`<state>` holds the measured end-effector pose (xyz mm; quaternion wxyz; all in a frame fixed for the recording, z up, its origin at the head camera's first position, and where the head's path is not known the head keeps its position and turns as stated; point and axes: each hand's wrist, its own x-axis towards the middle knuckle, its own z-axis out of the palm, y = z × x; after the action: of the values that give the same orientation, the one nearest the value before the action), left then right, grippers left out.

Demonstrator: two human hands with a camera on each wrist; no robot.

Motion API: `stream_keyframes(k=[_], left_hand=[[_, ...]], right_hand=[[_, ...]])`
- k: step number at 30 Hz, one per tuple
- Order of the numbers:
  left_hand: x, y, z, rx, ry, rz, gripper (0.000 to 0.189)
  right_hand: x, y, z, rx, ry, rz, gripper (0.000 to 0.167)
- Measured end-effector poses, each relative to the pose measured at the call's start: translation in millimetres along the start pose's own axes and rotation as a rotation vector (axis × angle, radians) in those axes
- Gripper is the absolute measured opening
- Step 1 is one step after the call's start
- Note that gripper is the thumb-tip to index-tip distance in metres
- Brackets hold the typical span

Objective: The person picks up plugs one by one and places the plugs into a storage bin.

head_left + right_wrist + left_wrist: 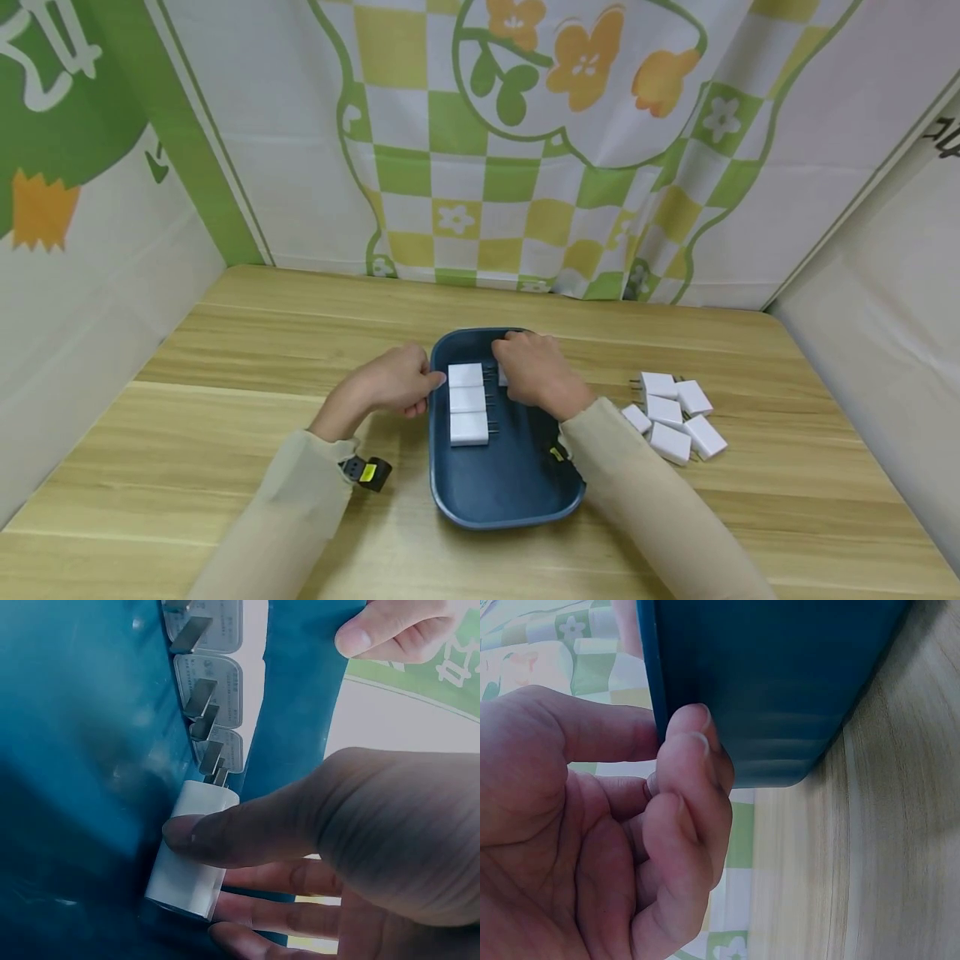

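Observation:
A dark blue tray (517,475) lies on the table, with a column of three white plug adapters (468,429) along its left side, prongs facing right. My left hand (397,382) pinches the tray's left rim, thumb on the inside and curled fingers outside, as the left wrist view shows. Inside the far part of the tray, my right hand (536,371) holds another white plug adapter (196,855) between thumb and fingers. In the right wrist view, that adapter stands close to the prongs of the row. From the head it is mostly hidden behind the right hand.
Several more white plug adapters (666,417) lie in a loose cluster on the wooden table (247,433), right of the tray. A patterned curtain (517,183) hangs behind the table's far edge, with white panels at both sides.

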<state>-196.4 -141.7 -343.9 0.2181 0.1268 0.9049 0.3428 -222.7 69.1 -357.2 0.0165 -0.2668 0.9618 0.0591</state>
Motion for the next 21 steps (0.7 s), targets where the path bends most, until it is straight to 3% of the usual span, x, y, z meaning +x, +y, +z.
stream_keyframes(k=[21], left_hand=[[1.6,-2.1,0.6,0.004,0.000,0.000,0.043]], right_hand=[[3.4,1.5,6.3,-0.026,0.007,0.002,0.023]])
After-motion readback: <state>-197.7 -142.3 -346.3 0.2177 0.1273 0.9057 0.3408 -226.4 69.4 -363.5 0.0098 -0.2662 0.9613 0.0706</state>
